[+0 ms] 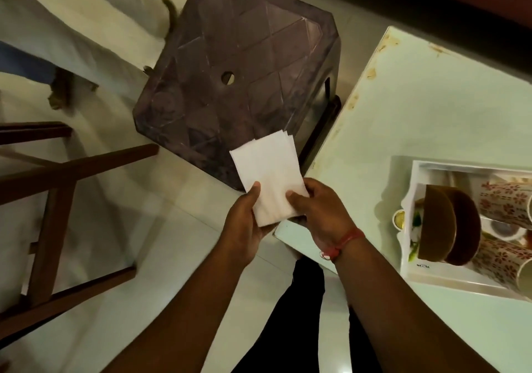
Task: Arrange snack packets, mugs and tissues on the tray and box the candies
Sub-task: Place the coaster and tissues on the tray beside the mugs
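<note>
Head view: tissues (267, 175) project forward from both hands' grip.

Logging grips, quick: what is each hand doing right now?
Left hand: closed on the tissues.
Right hand: closed on the same tissues.

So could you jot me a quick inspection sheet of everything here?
Surface: pale table, stained along its edge.
Job's things: white tissues held off the table; patterned mugs and brown bowls on the white tray.
Clutter: small round tin beside the tray.
Grips: left hand and right hand both pinch the tissues.
Cables: nothing seen.
Surroundings: dark plastic stool, wooden chair frame, tiled floor.
</note>
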The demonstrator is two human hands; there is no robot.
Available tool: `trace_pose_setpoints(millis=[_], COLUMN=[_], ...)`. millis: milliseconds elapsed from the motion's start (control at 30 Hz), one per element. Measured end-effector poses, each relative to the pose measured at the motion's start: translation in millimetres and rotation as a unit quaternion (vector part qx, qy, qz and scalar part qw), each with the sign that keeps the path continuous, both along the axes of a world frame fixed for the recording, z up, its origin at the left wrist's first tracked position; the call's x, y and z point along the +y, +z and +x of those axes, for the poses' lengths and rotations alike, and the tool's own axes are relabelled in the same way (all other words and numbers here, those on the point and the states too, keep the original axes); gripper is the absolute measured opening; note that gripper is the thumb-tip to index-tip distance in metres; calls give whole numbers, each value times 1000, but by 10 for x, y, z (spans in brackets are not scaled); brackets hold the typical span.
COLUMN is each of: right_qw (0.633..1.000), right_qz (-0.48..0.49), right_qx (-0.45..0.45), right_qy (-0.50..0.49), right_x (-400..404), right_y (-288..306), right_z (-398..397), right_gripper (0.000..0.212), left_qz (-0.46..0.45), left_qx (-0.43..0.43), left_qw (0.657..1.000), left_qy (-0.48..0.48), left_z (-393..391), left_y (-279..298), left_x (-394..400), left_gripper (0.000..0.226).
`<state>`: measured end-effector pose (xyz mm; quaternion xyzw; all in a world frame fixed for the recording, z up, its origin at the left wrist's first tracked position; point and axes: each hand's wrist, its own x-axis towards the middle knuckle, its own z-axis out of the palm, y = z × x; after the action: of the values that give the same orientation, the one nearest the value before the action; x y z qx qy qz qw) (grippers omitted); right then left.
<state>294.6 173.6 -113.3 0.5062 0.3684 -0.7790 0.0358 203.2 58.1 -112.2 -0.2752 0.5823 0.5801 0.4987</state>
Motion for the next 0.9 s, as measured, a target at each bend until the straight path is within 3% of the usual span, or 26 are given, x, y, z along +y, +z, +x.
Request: trace_pose_setpoints(millis=[67,200,367,500,567,667,767,900], right_qw=[997,993,999,986,957,855,794,760], right_qz=[-73,-115,22,161,282,488,550,581], right_qx=[16,25,-30,-53,-64,-59,-47,-56], right_qy=[-10,8,-24,-5,28,164,256,285], right_x=[-16,37,307,541,612,658,692,719], right_y=[-40,-88,3,149,255,359,398,408], right_z=[205,614,1175,1644,1840,2061,2279,2557], right_gripper=[24,29,26,35,41,49,51,47], left_qz=[70,62,103,142,151,158,159,163], left_qx=[-77,-100,-70,-128,-156,-171,-156,-156], left_qw=[995,992,990,980,974,968,968,968], left_qy=[-12,-53,-61,-52,-61,-91,-111,-111], left_z=[10,208,655,1073,1288,1573,1826,2060], left_y=[-23,-118,-75,1,45,101,136,187], left_x=[6,145,474,738,894,1115,1287,1402], left_gripper=[45,43,38,33,42,46,48,52])
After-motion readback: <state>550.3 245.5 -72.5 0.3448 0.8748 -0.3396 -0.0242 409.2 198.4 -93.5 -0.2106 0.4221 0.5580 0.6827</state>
